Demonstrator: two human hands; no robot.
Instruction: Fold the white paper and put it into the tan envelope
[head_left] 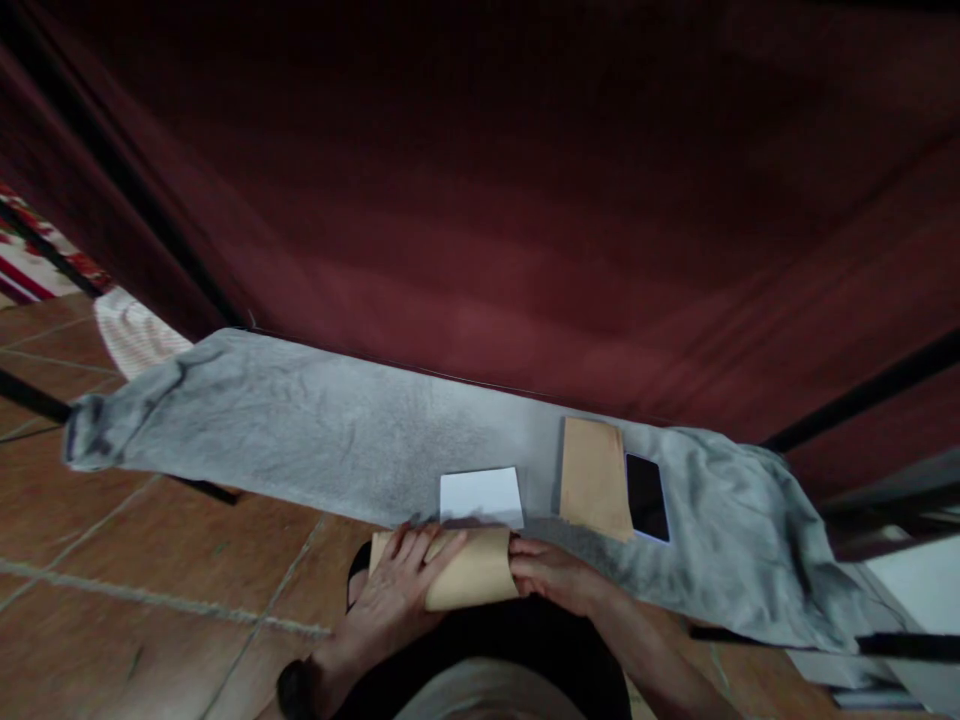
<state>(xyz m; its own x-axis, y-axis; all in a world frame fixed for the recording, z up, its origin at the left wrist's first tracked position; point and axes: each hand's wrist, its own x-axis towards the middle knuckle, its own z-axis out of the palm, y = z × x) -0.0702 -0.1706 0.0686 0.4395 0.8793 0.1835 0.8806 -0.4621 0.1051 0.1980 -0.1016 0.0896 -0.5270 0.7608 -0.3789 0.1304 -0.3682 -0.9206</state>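
A brown paper envelope lies across my lap, bulging slightly, with its right end gaping. My left hand rests flat on its left part, fingers spread and thumb pointing right. At the gaping right end is my right hand, its fingers bent around the edge and partly hidden in the opening. Just beyond the envelope, a white rectangular card or box sits on the grey cloth. Farther right are several flat brown envelopes in a stack.
A phone with a dark screen lies right of the stack. Grey cloth covers the narrow bench before me. A dark red fabric wall rises behind it. Black metal bars run along both sides, above a tiled floor.
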